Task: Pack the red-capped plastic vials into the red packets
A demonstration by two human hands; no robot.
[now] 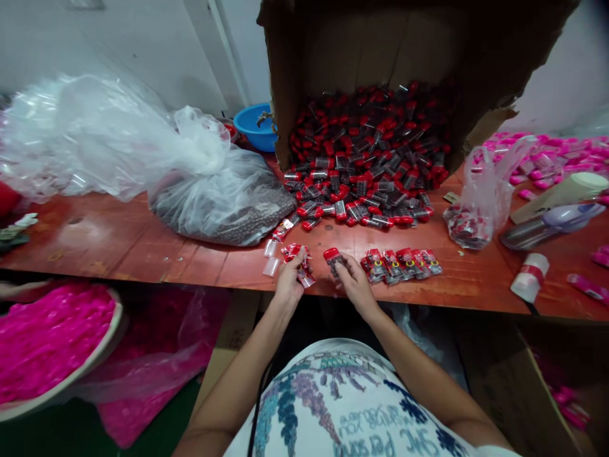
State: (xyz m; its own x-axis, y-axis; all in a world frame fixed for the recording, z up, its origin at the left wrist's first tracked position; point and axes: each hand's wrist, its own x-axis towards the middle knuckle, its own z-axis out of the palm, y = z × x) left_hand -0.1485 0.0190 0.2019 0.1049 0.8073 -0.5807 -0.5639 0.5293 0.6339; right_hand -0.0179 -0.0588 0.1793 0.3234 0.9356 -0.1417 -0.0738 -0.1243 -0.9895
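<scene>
My left hand (290,279) is closed on several small red printed packets (304,270) at the table's front edge. My right hand (354,279) pinches a small red-capped container (334,260) with a dark, see-through body. Right of it lies a row of red-and-dark packed pieces (404,263), overlapping one another. Left of my left hand are small clear plastic pieces (271,266) and a loose red printed packet (284,228). Behind my hands, many more red-capped containers (371,171) spill from a cardboard box (285,82) lying on its side.
A tied clear bag (223,203) of dark pieces sits at the left, near a blue basin (257,127). To the right are a small plastic bag (476,209), a bottle (547,225) and a white roll (530,277). A tub (117,317) of pink pieces stands lower left.
</scene>
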